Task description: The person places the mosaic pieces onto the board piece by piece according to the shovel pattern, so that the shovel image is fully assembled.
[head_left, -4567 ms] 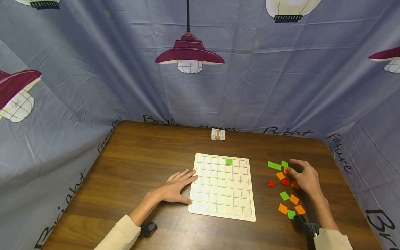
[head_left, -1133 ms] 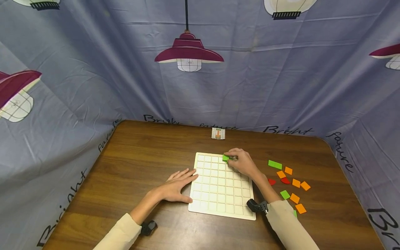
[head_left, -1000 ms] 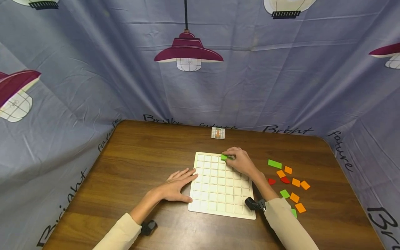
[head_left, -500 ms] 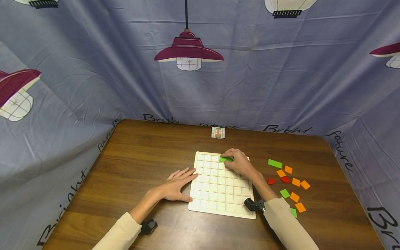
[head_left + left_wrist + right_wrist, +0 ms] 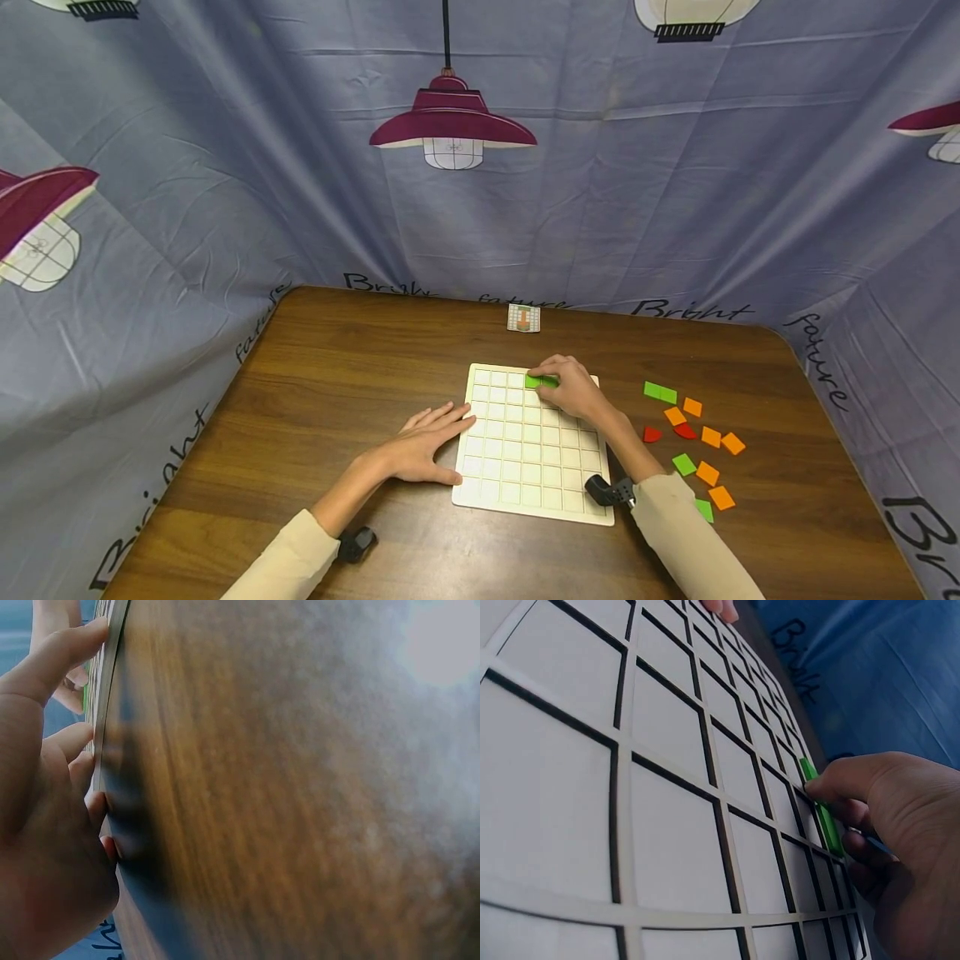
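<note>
My right hand pinches a green square tile between thumb and fingertips at the top row of a white grid board. A second green tile sits beside it in the same row, partly covered by the fingers. In the right wrist view, thumb and fingertips are right at the green pieces along the far edge of the grid. My left hand lies with its fingers spread, the fingertips and thumb touching the board's left edge. The left wrist view shows those fingertips at the board's side.
Loose pieces lie right of the board: joined green tiles, several orange tiles, red rounded pieces and single green tiles. A small printed grid card is at the back of the wooden table. A curtain hangs behind.
My right hand has come left from the loose pieces to the board with a green tile, lowering it into the top row beside the first one. The left hand has stayed in place.
</note>
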The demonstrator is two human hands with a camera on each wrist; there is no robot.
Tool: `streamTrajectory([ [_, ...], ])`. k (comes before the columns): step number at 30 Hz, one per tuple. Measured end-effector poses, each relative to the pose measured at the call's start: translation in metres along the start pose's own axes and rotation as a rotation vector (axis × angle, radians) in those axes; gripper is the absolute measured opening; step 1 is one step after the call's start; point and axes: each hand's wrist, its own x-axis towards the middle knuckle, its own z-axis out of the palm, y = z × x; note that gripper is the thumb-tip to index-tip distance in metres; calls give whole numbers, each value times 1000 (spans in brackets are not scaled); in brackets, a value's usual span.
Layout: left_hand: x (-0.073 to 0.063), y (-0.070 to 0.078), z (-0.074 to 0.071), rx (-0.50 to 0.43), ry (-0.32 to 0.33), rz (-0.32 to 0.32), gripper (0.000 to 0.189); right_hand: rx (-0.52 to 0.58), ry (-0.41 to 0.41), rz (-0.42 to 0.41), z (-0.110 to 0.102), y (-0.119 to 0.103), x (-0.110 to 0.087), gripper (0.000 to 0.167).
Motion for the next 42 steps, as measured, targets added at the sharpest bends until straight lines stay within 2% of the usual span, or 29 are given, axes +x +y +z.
streamTrajectory([
  [7, 0, 0, 1, 3, -1, 1, 91, 48, 49, 3, -5, -2, -4, 36],
  [13, 0, 1, 1, 10, -2, -1, 91, 118, 102, 1, -23, 3, -16, 36],
  [20, 1, 1, 0, 10, -6, 0, 91, 24, 187, 73, -52, 28, -41, 36],
  [32, 1, 0, 1, 11, -8, -5, 91, -91, 256, 167, -98, 77, -96, 41],
  [37, 0, 0, 1, 9, -7, -1, 91, -104, 249, 201, -106, 92, -108, 45],
  [42, 0, 0, 0, 9, -8, 1, 90, -117, 207, 214, -105, 101, -109, 49],
])
